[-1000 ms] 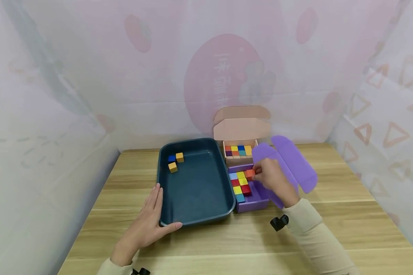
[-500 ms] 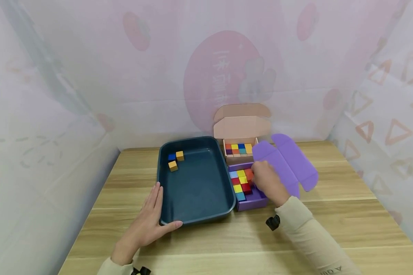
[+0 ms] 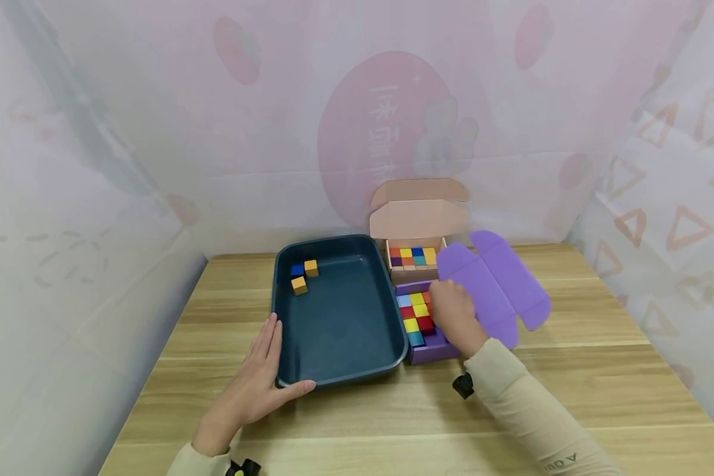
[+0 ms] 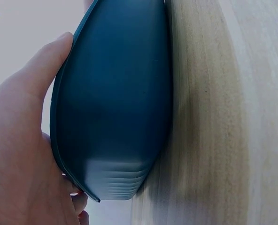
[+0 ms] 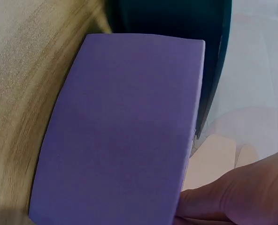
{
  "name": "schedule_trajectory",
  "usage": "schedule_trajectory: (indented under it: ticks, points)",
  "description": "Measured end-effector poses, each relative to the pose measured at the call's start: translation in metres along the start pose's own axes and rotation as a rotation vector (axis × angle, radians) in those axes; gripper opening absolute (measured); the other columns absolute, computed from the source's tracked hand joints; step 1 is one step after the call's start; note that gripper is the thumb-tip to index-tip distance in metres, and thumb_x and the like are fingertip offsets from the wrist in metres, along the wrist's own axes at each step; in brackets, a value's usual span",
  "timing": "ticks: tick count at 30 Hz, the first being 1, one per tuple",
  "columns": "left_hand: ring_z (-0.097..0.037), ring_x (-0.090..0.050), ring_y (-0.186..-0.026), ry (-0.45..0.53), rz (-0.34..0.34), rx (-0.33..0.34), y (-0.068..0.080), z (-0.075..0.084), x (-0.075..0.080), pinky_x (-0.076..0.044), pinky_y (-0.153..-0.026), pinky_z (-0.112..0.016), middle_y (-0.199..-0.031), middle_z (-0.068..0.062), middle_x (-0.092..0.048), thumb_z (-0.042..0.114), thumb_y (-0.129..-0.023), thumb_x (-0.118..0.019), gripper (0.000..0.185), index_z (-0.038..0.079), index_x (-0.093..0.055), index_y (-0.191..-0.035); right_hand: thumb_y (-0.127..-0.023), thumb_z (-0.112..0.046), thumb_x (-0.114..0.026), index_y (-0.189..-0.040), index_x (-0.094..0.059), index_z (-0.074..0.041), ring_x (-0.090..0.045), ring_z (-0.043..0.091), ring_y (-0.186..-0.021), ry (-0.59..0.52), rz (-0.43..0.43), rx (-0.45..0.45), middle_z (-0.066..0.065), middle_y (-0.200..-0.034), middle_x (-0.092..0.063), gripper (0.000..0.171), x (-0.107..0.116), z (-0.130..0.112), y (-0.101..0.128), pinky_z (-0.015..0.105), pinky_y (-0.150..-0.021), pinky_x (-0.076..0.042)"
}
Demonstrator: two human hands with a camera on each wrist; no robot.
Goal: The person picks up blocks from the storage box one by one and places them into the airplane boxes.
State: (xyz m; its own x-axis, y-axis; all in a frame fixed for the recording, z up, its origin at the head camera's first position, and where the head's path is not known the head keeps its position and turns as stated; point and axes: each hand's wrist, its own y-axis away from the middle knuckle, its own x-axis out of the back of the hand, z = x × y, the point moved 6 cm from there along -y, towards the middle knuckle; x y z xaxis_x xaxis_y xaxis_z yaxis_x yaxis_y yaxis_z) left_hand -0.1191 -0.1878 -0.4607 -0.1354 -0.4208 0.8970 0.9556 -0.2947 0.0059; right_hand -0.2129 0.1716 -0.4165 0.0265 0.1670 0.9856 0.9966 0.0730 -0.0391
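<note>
My left hand (image 3: pixel 257 383) lies flat against the front left corner of a dark teal tray (image 3: pixel 342 370), fingers straight along its side and thumb on the front rim. The left wrist view shows that thumb (image 4: pixel 45 65) on the tray (image 4: pixel 115 108). A blue cube (image 3: pixel 297 270) and two orange cubes (image 3: pixel 311 267) sit in the tray's far left corner. My right hand (image 3: pixel 449 311) reaches down into an open purple box (image 3: pixel 431 354) over its coloured cubes (image 3: pixel 413 317). Its fingertips are hidden, and so is any cube in them. The right wrist view shows the box wall (image 5: pixel 125 126) and part of the hand (image 5: pixel 242 192).
Behind the purple box stands an open pink box (image 3: pixel 416 228) with several coloured cubes. The purple lid (image 3: pixel 494 284) lies spread to the right. The wooden table (image 3: pixel 601 370) is enclosed by patterned pink and white walls on three sides.
My right hand, which held an orange-red cube over the purple box, has moved left and down into the box and now covers that cube. The left hand and tray have stayed put.
</note>
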Motion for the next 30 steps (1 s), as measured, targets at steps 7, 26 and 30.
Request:
schedule_trajectory:
  ticks: [7, 26, 30]
  points:
    - [-0.04, -0.002, -0.166, -0.009, -0.01, 0.007, -0.001, -0.001, -0.003, -0.017, -0.13, -0.069, -0.18, -0.012, 0.008, 0.076, -0.085, -0.071, 0.131, 0.007, 0.002, -0.17, -0.093, -0.008, -0.078, -0.105, -0.073, -0.001, -0.071, 0.031, -0.08, 0.101, -0.007, 0.004, 0.019, -0.102, -0.077, 0.014, -0.007, -0.003, 0.0, 0.048, -0.074, -0.067]
    - [-0.037, -0.002, -0.167, 0.008, -0.012, 0.005, 0.0, 0.002, -0.004, -0.017, -0.13, -0.069, -0.18, -0.012, 0.008, 0.075, -0.085, -0.071, 0.131, 0.007, 0.001, -0.17, -0.093, -0.003, -0.077, -0.102, -0.073, 0.001, -0.074, 0.033, -0.083, 0.023, -0.002, -0.059, 0.021, -0.099, -0.076, 0.011, -0.016, 0.002, 0.005, 0.05, -0.075, -0.067]
    - [-0.037, -0.002, -0.167, 0.013, -0.02, 0.005, 0.001, 0.004, -0.005, -0.016, -0.13, -0.069, -0.18, -0.012, 0.008, 0.075, -0.085, -0.071, 0.13, 0.006, 0.0, -0.17, -0.094, 0.003, -0.071, -0.091, -0.072, 0.004, -0.074, 0.033, -0.079, -0.02, 0.043, -0.042, 0.022, -0.09, -0.075, 0.003, -0.01, 0.008, 0.01, 0.046, -0.067, -0.066]
